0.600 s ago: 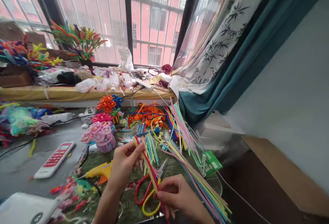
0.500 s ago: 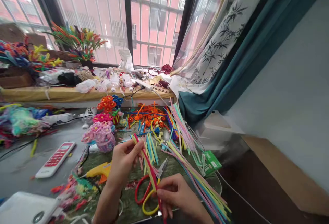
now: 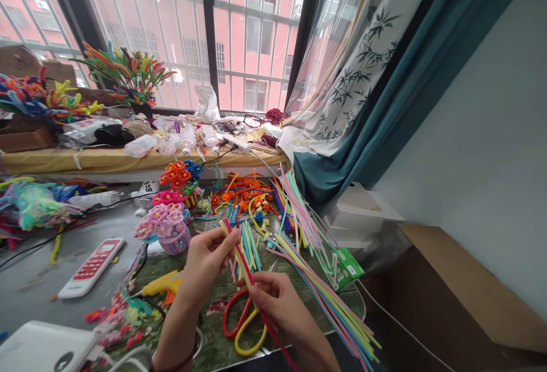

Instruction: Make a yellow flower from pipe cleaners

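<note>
Red stem (image 3: 246,265) and pale yellow stem (image 3: 241,269) run side by side above the table (image 3: 211,338), over a pair of scissors (image 3: 247,353). From where I stand, the pair slants from the window side down toward the person's right. The left hand (image 3: 213,252) pinches it near the far tip, the right hand (image 3: 273,299) grips it lower down — both sets of fingers grasping it. Past the right hand, red trails toward the person. The stems look fuzzy, slender, nearly straight — pliable, I'd guess.
</note>
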Available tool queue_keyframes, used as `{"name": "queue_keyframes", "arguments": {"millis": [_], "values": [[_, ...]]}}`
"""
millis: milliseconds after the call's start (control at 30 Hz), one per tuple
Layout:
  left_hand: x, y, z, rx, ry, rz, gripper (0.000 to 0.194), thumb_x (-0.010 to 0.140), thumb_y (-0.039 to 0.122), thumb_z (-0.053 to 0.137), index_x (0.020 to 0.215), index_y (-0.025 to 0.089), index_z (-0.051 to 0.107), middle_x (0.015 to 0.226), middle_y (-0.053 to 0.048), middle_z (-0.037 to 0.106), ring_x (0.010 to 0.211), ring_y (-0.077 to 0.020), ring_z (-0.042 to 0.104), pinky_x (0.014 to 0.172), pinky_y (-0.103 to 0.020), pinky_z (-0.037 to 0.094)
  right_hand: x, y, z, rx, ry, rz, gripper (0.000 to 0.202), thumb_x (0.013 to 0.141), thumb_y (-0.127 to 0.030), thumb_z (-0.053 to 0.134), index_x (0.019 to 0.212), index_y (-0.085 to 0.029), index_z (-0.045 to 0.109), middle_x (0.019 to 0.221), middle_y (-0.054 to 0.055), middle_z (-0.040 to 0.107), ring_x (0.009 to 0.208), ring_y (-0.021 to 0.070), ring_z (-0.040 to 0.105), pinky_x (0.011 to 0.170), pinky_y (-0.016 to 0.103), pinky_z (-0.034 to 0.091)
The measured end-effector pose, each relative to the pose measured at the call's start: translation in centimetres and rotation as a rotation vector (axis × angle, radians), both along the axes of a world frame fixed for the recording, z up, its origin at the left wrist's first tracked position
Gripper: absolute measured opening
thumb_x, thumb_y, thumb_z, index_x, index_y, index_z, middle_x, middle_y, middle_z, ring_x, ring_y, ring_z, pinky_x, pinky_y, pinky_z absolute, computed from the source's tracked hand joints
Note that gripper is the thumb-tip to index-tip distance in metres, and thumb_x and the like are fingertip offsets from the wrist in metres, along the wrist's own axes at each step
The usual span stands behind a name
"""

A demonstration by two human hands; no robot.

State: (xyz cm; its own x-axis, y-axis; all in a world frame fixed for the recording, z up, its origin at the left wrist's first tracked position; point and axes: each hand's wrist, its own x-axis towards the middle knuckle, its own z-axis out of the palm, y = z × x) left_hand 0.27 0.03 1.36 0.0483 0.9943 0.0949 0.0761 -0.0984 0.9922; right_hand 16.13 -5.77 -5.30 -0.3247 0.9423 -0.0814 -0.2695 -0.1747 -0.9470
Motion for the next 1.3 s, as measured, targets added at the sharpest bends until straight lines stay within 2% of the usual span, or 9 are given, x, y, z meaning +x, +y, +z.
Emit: {"name": "queue_keyframes", "arguments": {"millis": [100,167,267,333,433,567,767,1000,1300], "values": [[0.1,0.0,-0.2,-0.002,0.028,-0.039,0.043,0.072,0.054,0.072,0.057,0.014,0.061,0.043,0.005,0.051,0.035,-0.0066,0.04,0.034,-0.017,0.03,-0.5,1.1,1.3,0.108,-0.105,-0.092,0.057,0.076,-0.065,0.073,0.09,-0.01,0.077,0.055,-0.007,0.039,0.051,0.0072,0.03,0.048,0.023,0.02],[0.3,0.0,-0.4,0.001,0.043,-0.05,0.043,0.072,0.053,0.072,0.056,0.015,0.059,0.043,0.005,0.05,0.035,-0.007,0.04,0.034,-0.018,0.03,-0.8,1.8,2.6,0.199,-0.305,-0.105,0.048,0.079,-0.058,0.074,0.089,-0.011,0.077,0.054,-0.008,0.036,0.051,0.0083,0.028,0.05,0.025,0.019],[0.4,-0.3,-0.3,0.023,0.058,-0.036,0.041,0.073,0.049,0.071,0.054,0.016,0.057,0.045,0.006,0.048,0.039,-0.0068,0.04,0.036,-0.017,0.029,-1.6,2.5,4.3,0.391,-0.583,-0.208,0.036,0.081,-0.043,0.077,0.063,-0.013,0.067,0.056,-0.006,0.038,0.056,0.0098,0.033,0.054,0.027,0.019],[0.4,-0.4,-0.2,0.041,0.07,-0.026,0.041,0.073,0.047,0.071,0.052,0.017,0.054,0.045,0.007,0.045,0.04,-0.0062,0.038,0.036,-0.017,0.026,-2.0,2.8,4.9,0.409,-0.594,-0.23,0.04,0.083,-0.036,0.075,0.054,-0.015,0.056,0.057,-0.005,0.041,0.057,0.0102,0.034,0.055,0.028,0.02],[0.2,-0.4,-0.2,0.057,0.093,-0.035,0.042,0.074,0.045,0.071,0.05,0.017,0.051,0.044,0.008,0.04,0.041,-0.0059,0.034,0.036,-0.017,0.023,-2.1,3.2,4.8,0.342,-0.529,-0.176,0.044,0.082,-0.037,0.074,0.05,-0.015,0.053,0.054,-0.006,0.039,0.055,0.0095,0.032,0.054,0.028,0.019],[-0.1,-0.2,-0.2,0.063,0.106,-0.08,0.043,0.075,0.045,0.07,0.049,0.017,0.049,0.045,0.008,0.036,0.041,-0.0054,0.031,0.036,-0.017,0.022,-1.0,3.7,4.3,0.232,-0.443,-0.046,0.051,0.075,-0.055,0.076,0.051,-0.014,0.058,0.048,-0.008,0.032,0.049,0.0073,0.026,0.048,0.026,0.016],[0.0,-0.1,-0.3,0.042,0.099,-0.15,0.042,0.077,0.048,0.068,0.053,0.016,0.054,0.044,0.008,0.042,0.037,-0.0054,0.034,0.035,-0.018,0.023,0.7,4.7,4.6,-0.001,-0.188,0.191,0.052,0.062,-0.06,0.084,0.067,-0.01,0.075,0.045,-0.007,0.041,0.046,0.006,0.031,0.044,0.023,0.019],[-0.2,-0.1,-0.4,0.027,0.076,-0.132,0.045,0.076,0.051,0.069,0.051,0.017,0.053,0.043,0.006,0.045,0.035,-0.0057,0.036,0.034,-0.018,0.023,0.5,5.0,3.5,-0.057,-0.124,0.245,0.055,0.06,-0.065,0.083,0.068,-0.012,0.077,0.043,-0.006,0.051,0.035,0.0036,0.032,0.038,0.021,0.02],[-0.8,0.4,-0.8,0.007,0.026,-0.061,0.045,0.075,0.051,0.072,0.052,0.016,0.054,0.043,0.007,0.044,0.035,-0.0044,0.033,0.034,-0.016,0.022,0.8,3.3,3.2,-0.131,-0.147,0.28,0.047,0.063,-0.056,0.085,0.068,-0.011,0.077,0.048,-0.002,0.063,0.031,0.0043,0.044,0.033,0.019,0.024]]}}
